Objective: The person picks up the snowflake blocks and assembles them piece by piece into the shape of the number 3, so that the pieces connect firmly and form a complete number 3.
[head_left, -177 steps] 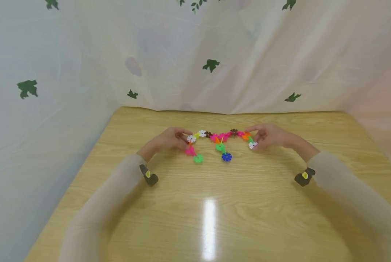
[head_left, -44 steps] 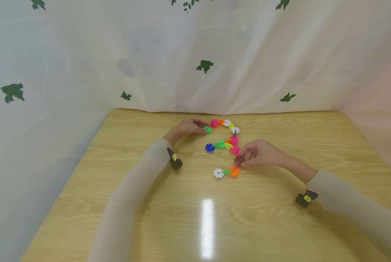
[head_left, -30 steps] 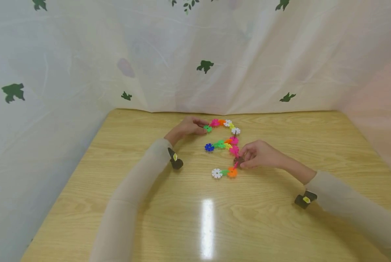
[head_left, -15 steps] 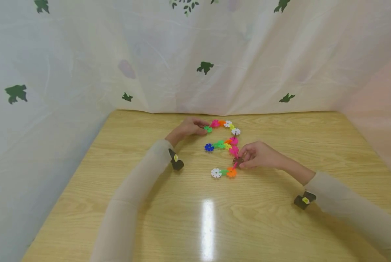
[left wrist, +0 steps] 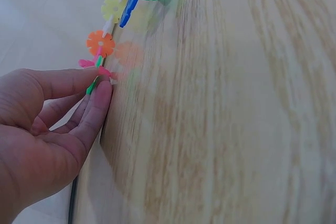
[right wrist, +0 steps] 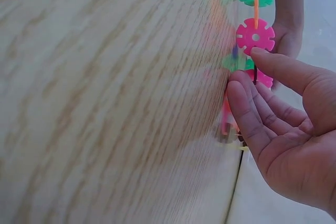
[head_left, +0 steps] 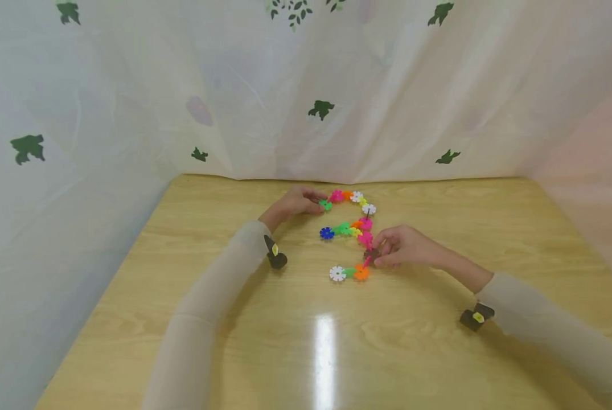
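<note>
Chain (head_left: 354, 228) of plastic snowflake discs lies flat on table (head_left: 183, 341), far centre, bent into "3" shape. Left hand (head_left: 295, 202) pinches green disc (head_left: 325, 204) at far end, thumb and forefinger curled on it. Right hand (head_left: 403, 246) pinches brown disc (head_left: 371, 253) in near curve, fingers loosely curled. Risk: slotted joints look loose; pulling ends apart or twisting likely pops link, near tail with white disc (head_left: 337, 274) drops off, shape skews.
</note>
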`<state>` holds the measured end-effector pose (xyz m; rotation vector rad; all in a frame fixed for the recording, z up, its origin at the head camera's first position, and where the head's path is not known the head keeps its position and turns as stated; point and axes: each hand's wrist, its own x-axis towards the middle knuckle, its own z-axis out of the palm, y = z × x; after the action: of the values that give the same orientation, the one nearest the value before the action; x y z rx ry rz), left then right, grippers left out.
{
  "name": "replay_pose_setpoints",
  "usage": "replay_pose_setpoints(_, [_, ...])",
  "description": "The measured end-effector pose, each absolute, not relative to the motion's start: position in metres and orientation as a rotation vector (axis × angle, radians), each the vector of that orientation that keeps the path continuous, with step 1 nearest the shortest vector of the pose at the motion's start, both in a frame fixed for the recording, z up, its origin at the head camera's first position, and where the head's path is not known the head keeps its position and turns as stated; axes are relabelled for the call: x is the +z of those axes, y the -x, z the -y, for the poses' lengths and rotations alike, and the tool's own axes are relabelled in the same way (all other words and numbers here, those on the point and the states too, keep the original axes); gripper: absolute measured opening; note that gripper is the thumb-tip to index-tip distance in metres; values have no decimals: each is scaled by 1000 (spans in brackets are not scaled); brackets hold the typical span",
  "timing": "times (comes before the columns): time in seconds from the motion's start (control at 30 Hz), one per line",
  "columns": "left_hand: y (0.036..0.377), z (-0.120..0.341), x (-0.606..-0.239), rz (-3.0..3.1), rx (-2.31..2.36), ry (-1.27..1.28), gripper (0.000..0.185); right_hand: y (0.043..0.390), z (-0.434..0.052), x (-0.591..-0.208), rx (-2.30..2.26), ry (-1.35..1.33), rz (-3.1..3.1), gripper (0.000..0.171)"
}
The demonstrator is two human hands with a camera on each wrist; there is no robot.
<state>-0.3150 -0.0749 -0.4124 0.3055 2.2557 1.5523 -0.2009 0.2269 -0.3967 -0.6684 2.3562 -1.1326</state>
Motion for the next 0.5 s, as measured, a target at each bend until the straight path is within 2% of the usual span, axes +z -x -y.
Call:
replay_pose_setpoints(0.27, [313,72,-415,-2231,1570,-259,43,198,-229,-399,-1127,680,-2346,30])
replay_pose_setpoints(0.5, [317,75,-411,-2261,1553,-318,43,201,-229,-397,-1143,705,-2352,31])
